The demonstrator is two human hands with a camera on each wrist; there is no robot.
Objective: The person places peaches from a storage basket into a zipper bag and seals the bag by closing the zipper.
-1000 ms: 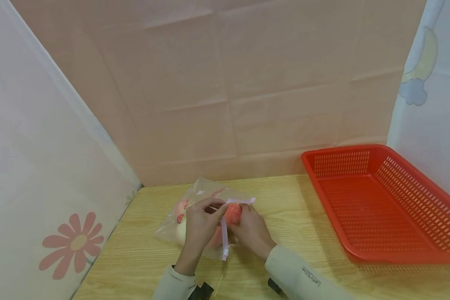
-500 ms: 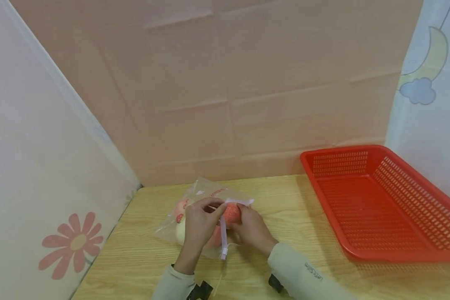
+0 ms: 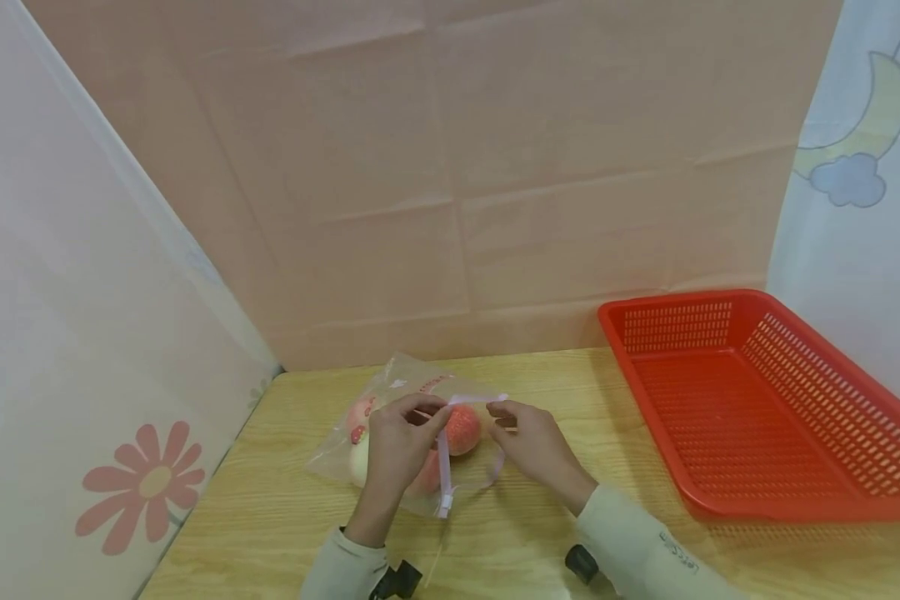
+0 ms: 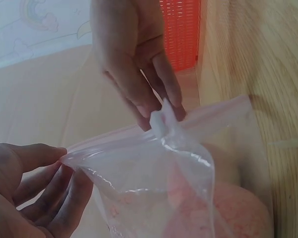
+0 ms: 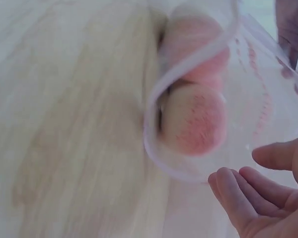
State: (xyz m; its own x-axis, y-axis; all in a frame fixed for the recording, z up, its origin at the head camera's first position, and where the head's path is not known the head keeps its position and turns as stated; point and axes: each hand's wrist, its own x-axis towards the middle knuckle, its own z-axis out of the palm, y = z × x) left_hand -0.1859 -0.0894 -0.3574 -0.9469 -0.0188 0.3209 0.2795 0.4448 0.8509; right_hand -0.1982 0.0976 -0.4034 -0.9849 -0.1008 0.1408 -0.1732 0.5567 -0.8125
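Note:
A clear plastic zip bag [image 3: 405, 375] with red print and a pale pink zip strip lies on the table, its mouth spread toward the right. Several peaches, pink and cream, lie inside; one peach [image 3: 463, 429] sits just inside the mouth, and it shows close up as a round peach [image 5: 193, 119] in the right wrist view. My left hand [image 3: 401, 442] pinches the bag's zip edge between thumb and fingers. Beside the mouth, my right hand [image 3: 536, 442] has thumb and fingers apart with nothing between them, fingertips right at the rim. A white slider [image 4: 158, 124] sits on the strip.
A red plastic basket [image 3: 663, 417] with slatted sides stands at the right of the wooden table [image 3: 255, 500]. A beige cloth [image 3: 345, 208] hangs behind, with patterned cloth walls at both sides.
My right hand has let go of the peach at the bag's mouth and drawn back to the right, its fingers spreading apart. The left hand keeps its pinch on the bag.

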